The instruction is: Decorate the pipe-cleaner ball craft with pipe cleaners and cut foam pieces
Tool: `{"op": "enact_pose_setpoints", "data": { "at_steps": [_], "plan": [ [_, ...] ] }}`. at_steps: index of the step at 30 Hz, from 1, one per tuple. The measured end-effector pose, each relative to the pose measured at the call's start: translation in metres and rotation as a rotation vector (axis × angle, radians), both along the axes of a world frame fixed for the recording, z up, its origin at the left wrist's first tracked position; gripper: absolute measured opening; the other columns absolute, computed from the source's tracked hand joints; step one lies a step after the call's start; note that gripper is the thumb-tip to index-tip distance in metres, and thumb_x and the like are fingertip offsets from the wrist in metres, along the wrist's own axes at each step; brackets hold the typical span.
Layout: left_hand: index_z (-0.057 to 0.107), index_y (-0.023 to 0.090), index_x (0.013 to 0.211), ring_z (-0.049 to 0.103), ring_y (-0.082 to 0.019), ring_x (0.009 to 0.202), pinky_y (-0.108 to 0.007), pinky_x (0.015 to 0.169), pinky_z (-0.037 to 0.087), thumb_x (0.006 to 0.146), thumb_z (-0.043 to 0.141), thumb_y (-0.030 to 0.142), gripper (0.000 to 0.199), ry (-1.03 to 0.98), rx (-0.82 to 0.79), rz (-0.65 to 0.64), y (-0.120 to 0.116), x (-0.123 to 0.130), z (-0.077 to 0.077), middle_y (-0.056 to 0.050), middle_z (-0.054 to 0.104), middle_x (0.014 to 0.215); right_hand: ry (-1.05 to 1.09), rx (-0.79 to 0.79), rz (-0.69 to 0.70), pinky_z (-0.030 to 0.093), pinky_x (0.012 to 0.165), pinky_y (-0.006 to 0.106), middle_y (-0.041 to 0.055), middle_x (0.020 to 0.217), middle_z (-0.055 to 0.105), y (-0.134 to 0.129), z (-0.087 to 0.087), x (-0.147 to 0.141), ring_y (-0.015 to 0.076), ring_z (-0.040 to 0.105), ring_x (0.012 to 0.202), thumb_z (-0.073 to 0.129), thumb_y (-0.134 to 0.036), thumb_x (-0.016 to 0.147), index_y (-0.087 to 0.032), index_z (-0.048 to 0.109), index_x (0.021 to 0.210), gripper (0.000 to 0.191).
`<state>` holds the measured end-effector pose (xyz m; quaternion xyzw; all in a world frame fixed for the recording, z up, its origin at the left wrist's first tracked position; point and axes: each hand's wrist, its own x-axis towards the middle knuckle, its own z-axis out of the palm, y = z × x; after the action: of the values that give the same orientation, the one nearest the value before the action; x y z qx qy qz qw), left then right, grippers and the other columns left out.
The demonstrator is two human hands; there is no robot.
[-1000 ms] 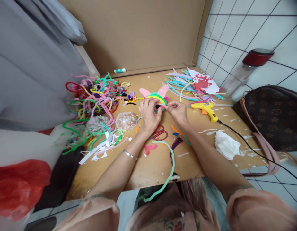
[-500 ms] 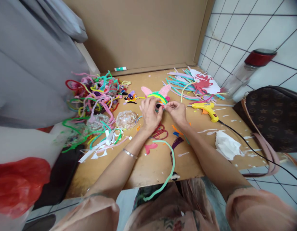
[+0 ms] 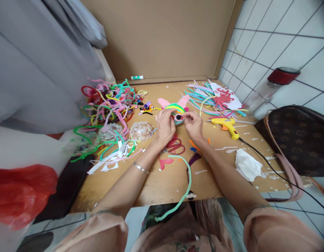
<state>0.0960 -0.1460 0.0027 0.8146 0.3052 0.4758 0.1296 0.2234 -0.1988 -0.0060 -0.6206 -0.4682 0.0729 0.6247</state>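
Observation:
A small pipe-cleaner craft figure (image 3: 174, 106) sits mid-table, with two pink ears and green, yellow and orange bands. On its front shows a round black eye (image 3: 178, 117) with a pinkish rim. My left hand (image 3: 165, 125) curls round the figure's left side, fingers closed on it. From the right, my right hand (image 3: 193, 125) pinches at the eye's rim with thumb and forefinger. The hands partly cover the figure. Red-handled scissors (image 3: 180, 149) lie below my hands, beside red scraps (image 3: 165, 161). A mint-green pipe cleaner (image 3: 190, 180) curves over the table's front edge.
A yellow glue gun (image 3: 226, 125) lies to the right, its black cord running past a crumpled tissue (image 3: 247, 164). Tangled pipe cleaners (image 3: 111, 101) heap at left; straight ones (image 3: 201, 96) lie back right. A bottle (image 3: 269, 87) and brown bag (image 3: 295, 136) stand at right.
The black eye, mostly covered by my fingers before, now shows fully with its pale rim. My hands have shifted slightly, and the whole view has tilted a little.

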Motion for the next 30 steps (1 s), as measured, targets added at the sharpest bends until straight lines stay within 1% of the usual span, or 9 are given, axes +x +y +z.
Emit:
{"op": "enact_pose_setpoints", "data": {
  "at_steps": [5,9,12,14,16,19,22,26,30],
  "plan": [
    [0.065,0.018,0.108,0.058,-0.024,0.105,-0.038,0.092,0.040,0.086,0.046,0.011,0.030,-0.025,-0.017,-0.007,0.004,-0.001,0.001,-0.010,0.070,0.106,-0.024,0.005,0.011,0.051,0.070,0.031,0.0030,0.082,0.064,0.004,-0.003,-0.001,0.0161,0.060,0.069,0.054,-0.020,0.074,-0.020,0.067,0.079,0.014],
    [0.066,0.018,0.109,0.058,-0.024,0.104,-0.039,0.092,0.040,0.086,0.047,0.011,0.030,-0.018,-0.044,-0.021,0.004,0.000,0.003,-0.009,0.071,0.106,0.000,-0.008,0.017,0.053,0.076,0.033,0.0044,0.086,0.064,0.006,-0.007,0.004,0.0171,0.062,0.074,0.056,-0.025,0.076,-0.019,0.066,0.083,0.014],
    [0.066,0.019,0.109,0.057,-0.024,0.104,-0.039,0.092,0.039,0.086,0.048,0.011,0.031,-0.008,-0.064,-0.034,0.004,0.001,0.004,-0.009,0.071,0.107,0.037,-0.010,-0.005,0.053,0.080,0.034,0.0049,0.093,0.064,0.010,-0.008,0.010,0.0166,0.060,0.077,0.061,-0.029,0.073,-0.020,0.064,0.087,0.017],
    [0.066,0.018,0.110,0.058,-0.024,0.105,-0.039,0.092,0.039,0.086,0.048,0.011,0.031,-0.011,-0.066,-0.039,0.004,0.001,0.004,-0.009,0.071,0.108,0.100,-0.004,0.000,0.052,0.082,0.034,0.0058,0.100,0.063,0.014,-0.008,0.016,0.0169,0.060,0.082,0.069,-0.032,0.067,-0.020,0.060,0.093,0.030],
    [0.066,0.018,0.110,0.058,-0.024,0.105,-0.039,0.092,0.039,0.085,0.048,0.011,0.031,-0.019,-0.063,-0.043,0.004,0.001,0.004,-0.009,0.072,0.108,0.200,-0.005,0.037,0.051,0.085,0.035,0.0071,0.106,0.063,0.018,-0.008,0.021,0.0185,0.060,0.091,0.076,-0.034,0.060,-0.022,0.055,0.101,0.048],
    [0.066,0.018,0.110,0.058,-0.025,0.107,-0.039,0.093,0.040,0.084,0.048,0.012,0.032,-0.031,-0.067,-0.052,0.004,0.001,0.004,-0.010,0.072,0.110,0.355,-0.037,0.153,0.051,0.088,0.038,0.0082,0.111,0.065,0.021,-0.008,0.026,0.0211,0.062,0.100,0.080,-0.036,0.054,-0.025,0.046,0.118,0.074],
    [0.066,0.019,0.109,0.058,-0.025,0.110,-0.040,0.095,0.040,0.084,0.046,0.012,0.033,-0.035,-0.078,-0.062,0.004,0.002,0.004,-0.009,0.071,0.112,0.456,-0.059,0.271,0.052,0.090,0.040,0.0064,0.108,0.067,0.022,-0.007,0.028,0.0225,0.063,0.103,0.080,-0.038,0.051,-0.027,0.036,0.133,0.094],
    [0.066,0.019,0.109,0.058,-0.024,0.110,-0.039,0.095,0.040,0.083,0.044,0.011,0.034,-0.046,-0.067,-0.062,0.004,0.002,0.004,-0.009,0.072,0.111,0.468,-0.087,0.320,0.053,0.091,0.039,0.0046,0.108,0.067,0.020,-0.002,0.029,0.0220,0.063,0.104,0.081,-0.041,0.048,-0.027,0.033,0.142,0.106],
    [0.066,0.019,0.108,0.058,-0.024,0.108,-0.039,0.094,0.040,0.084,0.042,0.011,0.035,-0.053,-0.066,-0.062,0.005,0.002,0.004,-0.010,0.071,0.109,0.421,-0.124,0.400,0.054,0.091,0.039,0.0048,0.113,0.067,0.017,0.003,0.030,0.0223,0.064,0.103,0.080,-0.044,0.051,-0.028,0.035,0.144,0.104]
  ]
}}
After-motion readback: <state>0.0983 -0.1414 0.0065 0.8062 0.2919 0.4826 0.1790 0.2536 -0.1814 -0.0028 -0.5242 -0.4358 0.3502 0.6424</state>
